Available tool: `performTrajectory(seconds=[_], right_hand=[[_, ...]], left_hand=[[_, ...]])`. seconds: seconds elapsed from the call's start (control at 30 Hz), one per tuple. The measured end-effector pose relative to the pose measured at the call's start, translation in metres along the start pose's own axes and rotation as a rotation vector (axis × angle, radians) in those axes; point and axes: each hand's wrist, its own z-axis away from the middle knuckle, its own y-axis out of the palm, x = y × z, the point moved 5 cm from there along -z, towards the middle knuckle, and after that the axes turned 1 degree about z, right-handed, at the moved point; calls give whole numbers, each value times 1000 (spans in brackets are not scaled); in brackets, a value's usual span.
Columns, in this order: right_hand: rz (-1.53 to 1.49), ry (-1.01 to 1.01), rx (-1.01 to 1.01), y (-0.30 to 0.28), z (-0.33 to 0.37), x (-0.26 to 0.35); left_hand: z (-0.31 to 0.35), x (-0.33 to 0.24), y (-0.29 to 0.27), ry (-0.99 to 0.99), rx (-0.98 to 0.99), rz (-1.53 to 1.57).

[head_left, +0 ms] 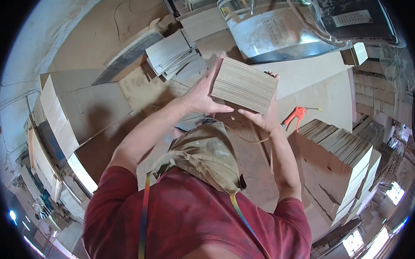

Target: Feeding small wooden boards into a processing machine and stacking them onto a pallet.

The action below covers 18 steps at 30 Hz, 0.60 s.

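Between my two hands I hold a stack of thin wooden boards (243,85), its layered edges facing up. My left hand (205,94) presses on the stack's left end, thumb along the near side. On the opposite end is my right hand (267,116), its thumb also at the near edge; some of its fingers are hidden behind the stack. Just right of that hand lies a red air blow gun (296,116) with a thin yellow-tipped nozzle and a hose. Beyond my left hand, several loose pale boards (173,53) lie in an uneven pile.
A large metal drum (277,31) stands at the far side, near a black machine part (349,15). Tall board stacks (334,157) rise at the right. A big box-like block (85,106) stands at the left. My apron (203,152) hangs in front of me.
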Motion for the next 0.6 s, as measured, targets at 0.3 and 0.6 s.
performTrajectory(seconds=[0.3,0.6], right_hand=[[88,-8,-1,17,27,-51],[-371,250,78,-14,22,-17]], left_hand=[[1,14,14,-42,-33,-84],[34,-7,18,-268,-160,87]])
